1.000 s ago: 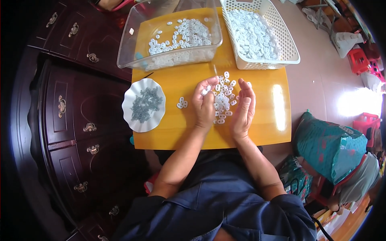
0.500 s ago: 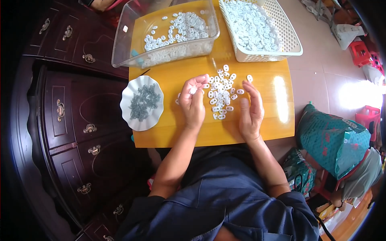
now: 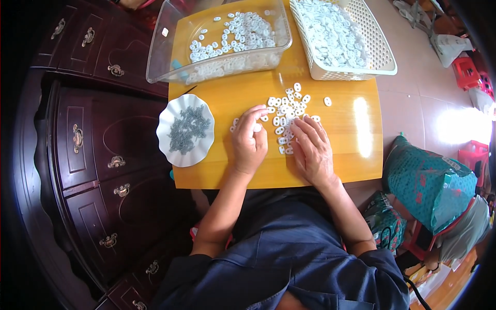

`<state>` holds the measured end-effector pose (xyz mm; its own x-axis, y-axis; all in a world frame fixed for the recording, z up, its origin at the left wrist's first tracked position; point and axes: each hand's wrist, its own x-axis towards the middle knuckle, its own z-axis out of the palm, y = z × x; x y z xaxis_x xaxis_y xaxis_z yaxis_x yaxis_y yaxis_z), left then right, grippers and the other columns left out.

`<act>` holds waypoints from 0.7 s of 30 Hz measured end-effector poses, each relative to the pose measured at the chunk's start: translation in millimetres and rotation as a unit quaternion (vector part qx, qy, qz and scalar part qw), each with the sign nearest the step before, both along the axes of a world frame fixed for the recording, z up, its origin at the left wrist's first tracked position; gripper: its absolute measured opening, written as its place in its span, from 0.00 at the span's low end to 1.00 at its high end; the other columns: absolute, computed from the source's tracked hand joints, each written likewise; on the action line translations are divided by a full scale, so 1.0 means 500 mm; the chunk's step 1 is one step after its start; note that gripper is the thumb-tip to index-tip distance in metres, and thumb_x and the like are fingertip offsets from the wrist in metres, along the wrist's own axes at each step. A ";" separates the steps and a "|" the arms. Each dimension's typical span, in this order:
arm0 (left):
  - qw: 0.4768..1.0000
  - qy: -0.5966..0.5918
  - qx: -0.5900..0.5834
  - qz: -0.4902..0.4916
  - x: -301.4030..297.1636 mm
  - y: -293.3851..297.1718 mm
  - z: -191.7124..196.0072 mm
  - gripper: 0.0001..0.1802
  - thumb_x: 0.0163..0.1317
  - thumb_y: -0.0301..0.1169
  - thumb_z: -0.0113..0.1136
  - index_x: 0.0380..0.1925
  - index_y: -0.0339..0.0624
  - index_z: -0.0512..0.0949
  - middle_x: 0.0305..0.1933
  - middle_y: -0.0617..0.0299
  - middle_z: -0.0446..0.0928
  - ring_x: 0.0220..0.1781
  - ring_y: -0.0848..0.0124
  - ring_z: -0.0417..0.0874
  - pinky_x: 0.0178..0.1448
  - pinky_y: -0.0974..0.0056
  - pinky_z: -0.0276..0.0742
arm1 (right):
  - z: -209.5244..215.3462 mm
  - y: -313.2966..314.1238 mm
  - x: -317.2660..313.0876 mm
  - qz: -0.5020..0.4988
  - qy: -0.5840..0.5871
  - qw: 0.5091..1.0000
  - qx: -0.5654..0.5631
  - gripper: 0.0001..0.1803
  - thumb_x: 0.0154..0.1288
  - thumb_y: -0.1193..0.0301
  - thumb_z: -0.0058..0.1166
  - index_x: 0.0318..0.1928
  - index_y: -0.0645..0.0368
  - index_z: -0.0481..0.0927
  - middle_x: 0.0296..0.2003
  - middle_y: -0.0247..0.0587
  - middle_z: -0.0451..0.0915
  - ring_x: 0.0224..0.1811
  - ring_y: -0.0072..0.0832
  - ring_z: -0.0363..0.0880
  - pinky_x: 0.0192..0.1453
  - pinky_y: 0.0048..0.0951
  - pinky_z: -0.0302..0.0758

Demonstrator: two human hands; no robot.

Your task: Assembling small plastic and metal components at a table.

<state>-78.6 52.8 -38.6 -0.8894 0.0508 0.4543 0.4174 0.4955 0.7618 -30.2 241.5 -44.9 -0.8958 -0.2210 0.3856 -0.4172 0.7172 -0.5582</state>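
Small white oval pieces with two holes [image 3: 282, 121] lie in a loose pile on the yellow table. My left hand [image 3: 250, 142] is just left of the pile, its fingers curled around a white oval piece [image 3: 257, 127]; whether more are in the palm I cannot tell. My right hand [image 3: 313, 152] has come down over the pile's right side, fingers bent and slightly apart, fingertips at the pieces, with nothing visibly gripped. A few more oval pieces [image 3: 234, 124] show beside my left hand. Left of them stands a white wavy-edged plate [image 3: 164, 133] heaped with small dark grey parts [image 3: 188, 129].
A clear plastic bin [image 3: 279, 49] with many white ovals stands at the back left, a white perforated basket [image 3: 385, 62] full of them at the back right. A dark wooden cabinet [image 3: 139, 134] flanks the left side. Teal bags [image 3: 429, 175] sit right of the table.
My right hand has moved left from beside the pile onto it, its fingers bending down. My left hand stays nearly in place, with its fingers curled. The view has shifted slightly.
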 end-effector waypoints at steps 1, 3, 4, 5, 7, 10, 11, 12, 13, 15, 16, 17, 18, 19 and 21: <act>1.000 0.011 -0.022 -0.002 0.001 0.003 0.005 0.19 0.57 0.15 0.50 0.47 0.37 0.80 0.52 0.50 0.83 0.53 0.56 0.85 0.58 0.60 0.79 | 0.000 0.000 0.001 -0.001 -0.002 1.000 0.008 0.23 0.62 0.77 0.58 0.59 0.59 0.77 0.61 0.46 0.75 0.68 0.49 0.69 0.73 0.51 0.65; 0.999 0.021 -0.043 -0.003 0.001 0.005 0.005 0.18 0.57 0.16 0.51 0.47 0.37 0.80 0.52 0.50 0.83 0.53 0.53 0.85 0.58 0.58 0.79 | -0.002 -0.001 0.000 0.004 -0.005 1.000 0.008 0.23 0.62 0.77 0.58 0.59 0.59 0.77 0.61 0.46 0.75 0.68 0.48 0.69 0.73 0.51 0.65; 0.999 0.019 -0.050 -0.006 0.000 0.005 0.003 0.18 0.57 0.16 0.52 0.47 0.37 0.80 0.52 0.50 0.83 0.53 0.53 0.85 0.58 0.57 0.79 | -0.002 -0.001 -0.001 0.008 -0.008 1.000 0.008 0.24 0.62 0.77 0.58 0.60 0.59 0.77 0.61 0.46 0.75 0.68 0.47 0.70 0.73 0.50 0.65; 0.998 0.018 -0.056 -0.008 -0.001 0.005 0.002 0.18 0.57 0.17 0.52 0.47 0.38 0.80 0.52 0.50 0.83 0.53 0.53 0.84 0.59 0.56 0.79 | -0.002 -0.002 -0.002 0.008 -0.008 1.000 0.009 0.24 0.62 0.77 0.58 0.60 0.59 0.77 0.61 0.46 0.75 0.68 0.47 0.70 0.73 0.50 0.65; 0.998 0.022 -0.051 -0.005 -0.002 0.006 0.001 0.18 0.57 0.17 0.52 0.48 0.38 0.80 0.53 0.50 0.83 0.54 0.53 0.84 0.59 0.56 0.79 | -0.001 -0.004 -0.003 0.011 0.000 1.000 0.017 0.23 0.62 0.76 0.58 0.59 0.59 0.77 0.62 0.45 0.75 0.68 0.46 0.70 0.73 0.49 0.66; 0.998 0.022 -0.052 -0.003 -0.001 0.007 0.002 0.18 0.57 0.17 0.52 0.48 0.38 0.80 0.53 0.50 0.83 0.54 0.53 0.84 0.59 0.56 0.79 | 0.003 -0.004 -0.002 0.013 -0.003 0.999 0.029 0.23 0.62 0.75 0.58 0.59 0.58 0.77 0.62 0.44 0.75 0.68 0.45 0.70 0.73 0.49 0.66; 0.998 0.018 -0.057 -0.003 -0.001 0.007 0.003 0.18 0.57 0.17 0.52 0.48 0.38 0.80 0.53 0.50 0.82 0.54 0.53 0.84 0.59 0.56 0.79 | 0.004 -0.004 -0.001 0.013 -0.003 0.999 0.030 0.23 0.62 0.75 0.58 0.59 0.58 0.77 0.62 0.44 0.75 0.68 0.45 0.70 0.73 0.49 0.66; 0.998 0.018 -0.056 -0.003 -0.001 0.007 0.001 0.18 0.57 0.17 0.52 0.48 0.38 0.80 0.53 0.50 0.82 0.54 0.53 0.84 0.59 0.56 0.79 | 0.004 -0.005 0.001 0.005 -0.005 0.999 0.031 0.23 0.62 0.75 0.59 0.59 0.58 0.77 0.62 0.44 0.75 0.68 0.45 0.70 0.72 0.49 0.66; 0.998 0.023 -0.060 0.000 -0.002 0.007 -0.002 0.18 0.57 0.17 0.53 0.48 0.38 0.80 0.53 0.50 0.82 0.54 0.53 0.84 0.59 0.56 0.79 | 0.005 -0.004 0.003 -0.003 -0.007 0.999 0.033 0.23 0.62 0.74 0.59 0.59 0.57 0.77 0.62 0.44 0.75 0.68 0.44 0.70 0.72 0.48 0.66; 0.998 0.028 -0.063 0.002 -0.002 0.007 -0.004 0.18 0.57 0.17 0.53 0.48 0.37 0.80 0.53 0.50 0.82 0.54 0.53 0.84 0.59 0.56 0.79 | 0.002 -0.001 0.006 -0.006 -0.008 1.000 0.029 0.22 0.62 0.74 0.59 0.59 0.57 0.77 0.62 0.43 0.75 0.68 0.45 0.70 0.72 0.48 0.66; 0.997 0.029 -0.065 0.003 -0.001 0.007 -0.001 0.18 0.57 0.17 0.53 0.48 0.37 0.80 0.53 0.50 0.82 0.54 0.53 0.84 0.59 0.56 0.79 | 0.002 0.000 0.008 -0.007 -0.008 1.000 0.023 0.22 0.62 0.74 0.59 0.58 0.57 0.78 0.61 0.43 0.75 0.67 0.45 0.70 0.72 0.48 0.67; 0.997 0.030 -0.067 0.004 -0.001 0.007 0.001 0.18 0.57 0.17 0.53 0.47 0.37 0.80 0.52 0.51 0.82 0.54 0.53 0.84 0.59 0.56 0.79 | 0.002 0.004 0.010 -0.007 -0.008 1.000 0.024 0.22 0.62 0.74 0.59 0.58 0.57 0.78 0.61 0.43 0.75 0.67 0.45 0.70 0.72 0.48 0.67; 0.997 0.030 -0.066 0.004 -0.001 0.007 -0.001 0.18 0.57 0.17 0.53 0.47 0.37 0.80 0.52 0.51 0.82 0.54 0.53 0.84 0.59 0.56 0.79 | 0.003 0.008 0.011 -0.014 -0.013 1.000 0.018 0.22 0.62 0.74 0.60 0.58 0.57 0.78 0.61 0.44 0.75 0.67 0.45 0.70 0.71 0.48 0.67; 0.998 0.026 -0.056 0.004 0.000 0.006 -0.004 0.17 0.57 0.17 0.53 0.47 0.37 0.80 0.52 0.51 0.82 0.54 0.53 0.84 0.59 0.56 0.79 | 0.004 0.012 0.012 -0.021 -0.016 1.000 0.013 0.22 0.62 0.74 0.60 0.58 0.58 0.78 0.61 0.44 0.75 0.67 0.46 0.70 0.71 0.48 0.67; 0.999 0.022 -0.045 0.005 0.000 0.005 -0.005 0.17 0.57 0.17 0.53 0.47 0.37 0.80 0.52 0.51 0.83 0.54 0.53 0.84 0.59 0.56 0.79 | 0.004 0.018 0.013 -0.021 -0.013 1.000 0.014 0.23 0.61 0.74 0.60 0.58 0.58 0.78 0.61 0.45 0.75 0.67 0.47 0.70 0.71 0.49 0.67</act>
